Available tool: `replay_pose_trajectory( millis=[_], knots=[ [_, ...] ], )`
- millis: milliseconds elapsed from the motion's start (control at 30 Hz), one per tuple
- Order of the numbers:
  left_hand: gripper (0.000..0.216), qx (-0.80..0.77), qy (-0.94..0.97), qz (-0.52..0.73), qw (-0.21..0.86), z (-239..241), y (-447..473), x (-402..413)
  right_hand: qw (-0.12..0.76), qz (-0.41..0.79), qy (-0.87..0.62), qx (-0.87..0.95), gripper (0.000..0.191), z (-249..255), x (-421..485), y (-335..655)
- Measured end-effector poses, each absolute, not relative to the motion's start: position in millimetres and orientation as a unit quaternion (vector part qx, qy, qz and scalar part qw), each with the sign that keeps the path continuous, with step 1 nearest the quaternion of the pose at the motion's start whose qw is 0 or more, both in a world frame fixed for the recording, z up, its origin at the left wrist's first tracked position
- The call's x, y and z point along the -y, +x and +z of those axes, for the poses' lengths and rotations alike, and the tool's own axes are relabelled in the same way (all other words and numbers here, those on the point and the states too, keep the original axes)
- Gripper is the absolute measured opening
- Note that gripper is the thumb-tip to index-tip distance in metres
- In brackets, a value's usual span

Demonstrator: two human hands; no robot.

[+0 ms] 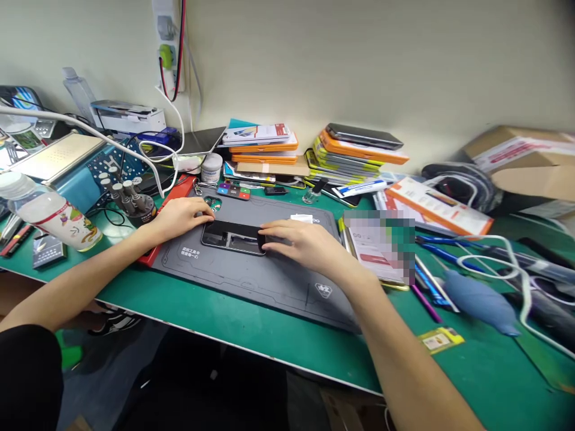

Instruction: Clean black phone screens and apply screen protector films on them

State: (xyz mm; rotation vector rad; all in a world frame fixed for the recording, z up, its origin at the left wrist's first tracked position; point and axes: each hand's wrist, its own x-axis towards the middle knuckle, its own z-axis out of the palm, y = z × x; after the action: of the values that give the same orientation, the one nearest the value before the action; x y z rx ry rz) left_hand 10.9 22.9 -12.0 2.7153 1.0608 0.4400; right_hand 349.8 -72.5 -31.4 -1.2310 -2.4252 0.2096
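A dark smartphone (236,240) lies lengthwise on a grey work mat (251,278), its glossy face up with reflections on it. My left hand (185,216) has its fingers bent and closed at the phone's upper left corner. At the phone's right end, my right hand (299,242) grips the edge between thumb and fingers; its palm hides part of the mat. A small white piece (301,219) lies on the mat just beyond my right hand.
Stacked boxes and cases (260,146) line the wall. A screwdriver stand (130,200) and a bottle (56,212) stand to the left. On the right lie a phone-sized package (377,251), a blue air blower (478,299), pliers and white cables. A white cable (112,140) hangs across the upper left.
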Motion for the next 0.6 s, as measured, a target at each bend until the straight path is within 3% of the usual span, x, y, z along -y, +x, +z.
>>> replay_pose_trajectory(
  millis=[600],
  knots=[
    [0.02, -0.362, 0.913, 0.148, 0.112, -13, 11, -24, 0.244, 0.14, -0.429, 0.858, 0.031, -37, 64, 353]
  ],
)
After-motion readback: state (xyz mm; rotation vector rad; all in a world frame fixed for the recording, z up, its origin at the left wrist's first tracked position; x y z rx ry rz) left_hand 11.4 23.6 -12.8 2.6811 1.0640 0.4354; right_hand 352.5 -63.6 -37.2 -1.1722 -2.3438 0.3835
